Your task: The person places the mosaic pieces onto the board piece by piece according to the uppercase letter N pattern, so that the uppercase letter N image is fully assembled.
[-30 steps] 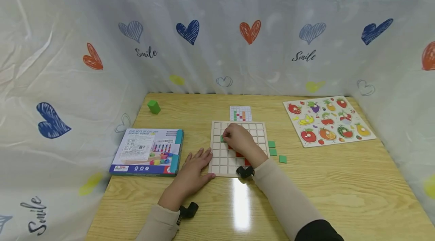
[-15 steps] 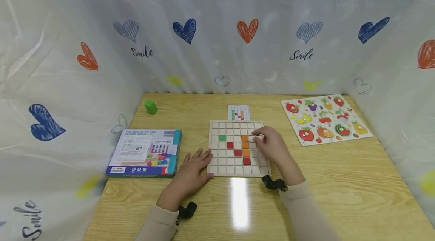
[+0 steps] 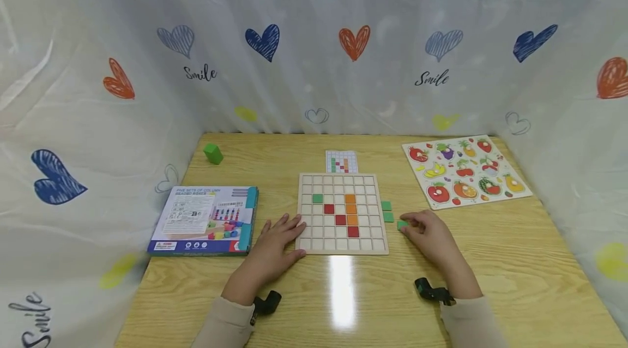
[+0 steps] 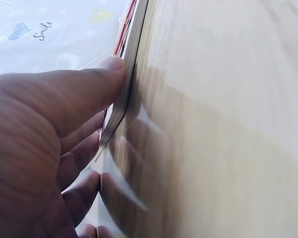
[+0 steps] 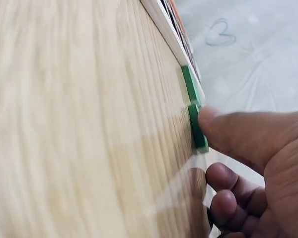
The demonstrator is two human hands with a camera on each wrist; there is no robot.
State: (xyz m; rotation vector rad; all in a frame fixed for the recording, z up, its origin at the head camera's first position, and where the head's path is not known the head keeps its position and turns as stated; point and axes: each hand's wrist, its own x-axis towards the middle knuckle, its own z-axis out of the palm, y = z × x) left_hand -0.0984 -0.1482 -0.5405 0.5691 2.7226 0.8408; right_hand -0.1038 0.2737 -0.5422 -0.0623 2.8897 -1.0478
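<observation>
My right hand (image 3: 434,233) is at the table right of the wooden grid board (image 3: 365,221), pinching a small green tile (image 3: 402,225) with thumb and fingertips. The right wrist view has the thumb against the green tile (image 5: 197,126), a second one (image 5: 190,83) just beyond it. Two more green tiles (image 3: 387,217) lie beside the board's right edge. My left hand (image 3: 275,241) lies with spread fingers on the table, fingertips and thumb at the board's left edge. Set in the grid are one green tile (image 3: 318,198), red tiles (image 3: 340,220) on a diagonal, and an orange column (image 3: 350,209).
A small printed pattern card (image 3: 342,161) lies at the board's far edge. Left is a boxed toy (image 3: 196,220), with a green block (image 3: 213,154) behind it. A fruit puzzle board (image 3: 466,172) lies back right. A printed curtain (image 3: 314,64) encloses the table.
My right hand has left the grid, uncovering the green tile there, and moved right to a loose green tile beside the board. The left hand holds its place at the board's left edge.
</observation>
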